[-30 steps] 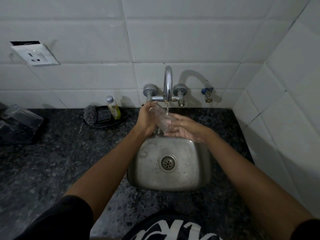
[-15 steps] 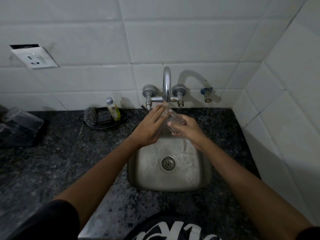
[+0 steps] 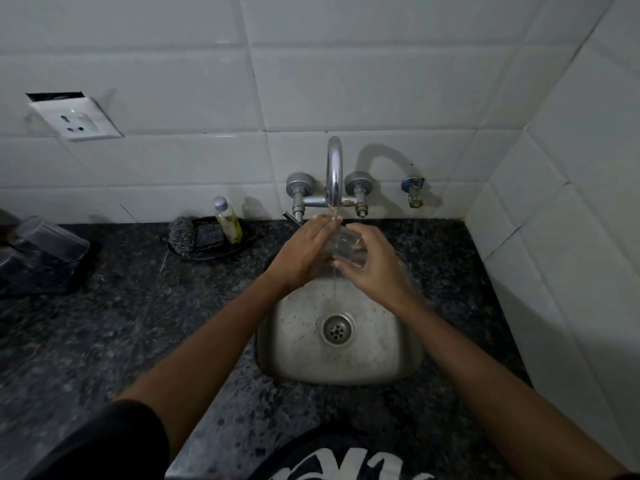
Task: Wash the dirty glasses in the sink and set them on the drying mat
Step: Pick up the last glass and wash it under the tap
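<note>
A clear glass [image 3: 346, 249] is held under the running tap [image 3: 334, 174], above the back of the steel sink [image 3: 301, 348]. My left hand [image 3: 301, 254] lies flat against its left side with the fingers reaching up to the spout. My right hand [image 3: 375, 265] grips it from the right. A thin stream of water falls from the glass toward the drain [image 3: 337, 329]. At the far left, upturned clear glasses [image 3: 41, 242] rest on a dark drying mat [image 3: 52, 282].
A black dish [image 3: 242, 244] on the dark stone counter holds scrub pads [image 3: 195, 235] and a small soap bottle [image 3: 228, 220]. A wall socket [image 3: 74, 117] sits on the white tiles at left. A spare valve [image 3: 414, 192] is right of the tap. A tiled wall closes the right side.
The glass has turned between my hands under the water. My right hand has come up over it, and my left hand has flattened against its side.
</note>
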